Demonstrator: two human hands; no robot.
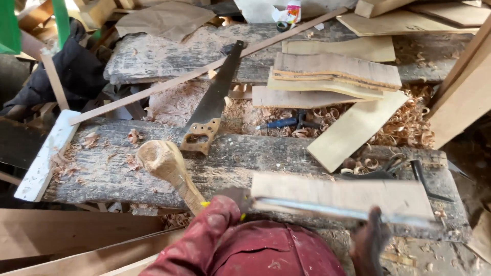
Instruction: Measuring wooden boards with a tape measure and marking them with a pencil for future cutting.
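Right hand (369, 236) gripping metal ruler (337, 212) on board (348, 194), left hand hidden, grip untellable, wooden mallet (169, 168) beside

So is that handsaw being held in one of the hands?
No, the handsaw lies untouched on the workbench, well above both hands.

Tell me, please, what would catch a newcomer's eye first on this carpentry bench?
Probably the handsaw lying diagonally across the middle of the rough workbench, wooden handle toward the viewer. Just in front, a pale wooden mallet rises from the near edge, its handle running down toward the red-sleeved left hand, while the right hand is at a flat board with a metal strip along its near edge. Curly shavings heap up at right.
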